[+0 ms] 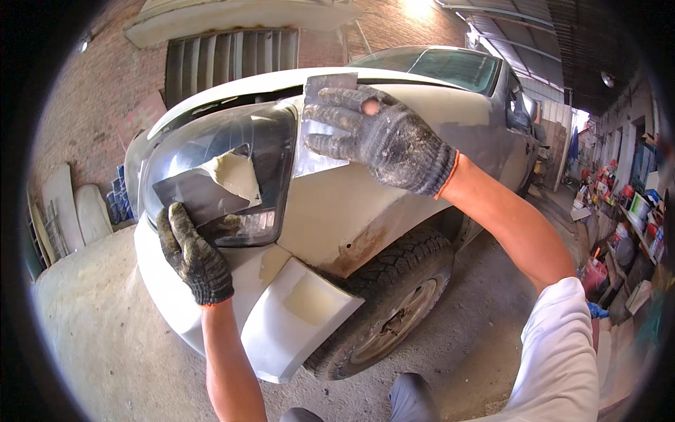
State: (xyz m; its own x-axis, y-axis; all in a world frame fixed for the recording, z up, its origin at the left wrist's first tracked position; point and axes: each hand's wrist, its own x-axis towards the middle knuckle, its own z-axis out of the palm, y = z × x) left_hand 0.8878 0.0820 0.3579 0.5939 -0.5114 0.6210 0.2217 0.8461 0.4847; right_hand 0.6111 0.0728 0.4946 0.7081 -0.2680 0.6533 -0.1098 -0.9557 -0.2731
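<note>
A flat grey metal spreader blade (pixel 318 137) lies pressed against the white car fender (pixel 351 204), just beside the dark headlight (pixel 232 151), pinned under the gloved right hand (pixel 383 137). The gloved left hand (pixel 193 253) pinches a dark board (pixel 193 197) carrying cream filler putty (pixel 235 176).

— What is worn on the left hand (pixel 193 253)?

— A dark grey knitted work glove, mottled with pale dust and smears, is worn; it is closed by an orange-edged cuff toward 6 o'clock.

— And on the right hand (pixel 383 137)?

— The same kind of glove is seen, speckled with light filler. A hole is worn through the knit on one of the fingers (pixel 369 107), and an orange trim is shown at the cuff, toward 4 o'clock.

— Are sleeves worn?

— A white short sleeve (pixel 562 352) is seen at 5 o'clock. Grey trouser knees are glimpsed at 6 o'clock.
</note>
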